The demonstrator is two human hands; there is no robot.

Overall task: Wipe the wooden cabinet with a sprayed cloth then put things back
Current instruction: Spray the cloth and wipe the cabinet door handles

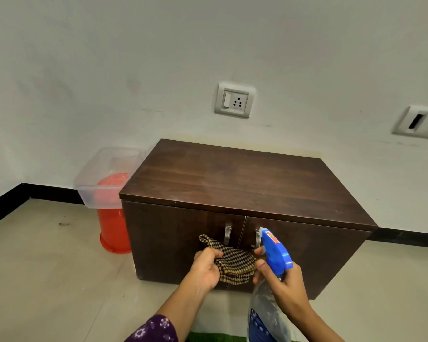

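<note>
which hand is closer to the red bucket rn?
Left. The left hand, gripping the cloth, is right of the red bucket; the right hand, holding the spray bottle, is farther right.

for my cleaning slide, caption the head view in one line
The left hand grips a brown checked cloth, right hand holds a blue-topped clear spray bottle, before a dark wooden cabinet.
</note>
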